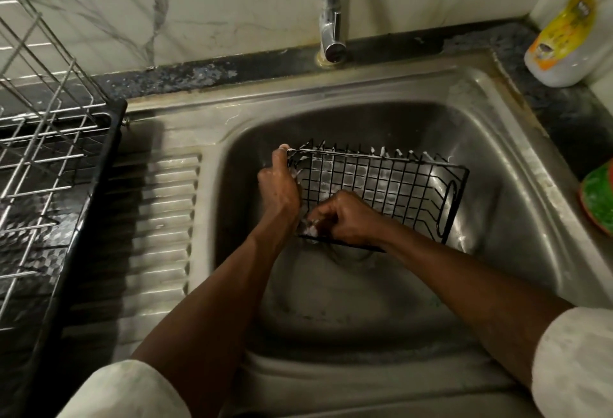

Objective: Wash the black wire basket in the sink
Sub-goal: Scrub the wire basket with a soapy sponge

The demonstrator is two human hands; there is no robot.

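Observation:
The black wire basket (pixel 391 185) lies in the steel sink (pixel 517 165), with white suds along its far rim and left end. My left hand (pixel 278 185) grips the basket's left end, thumb up at the far left corner. My right hand (pixel 345 217) is curled at the basket's near left corner, where it holds a small sudsy scrubber (pixel 311 227) against the wires. The scrubber is mostly hidden by my fingers. An oval handle loop shows at the basket's right end.
The faucet (pixel 330 9) stands behind the sink, with no water visibly running. A metal dish rack on a black tray (pixel 96 185) sits on the left, beside the ribbed drainboard (pixel 159 218). A detergent bottle (pixel 564 36) and a green scrub pad (pixel 598 198) sit at the right.

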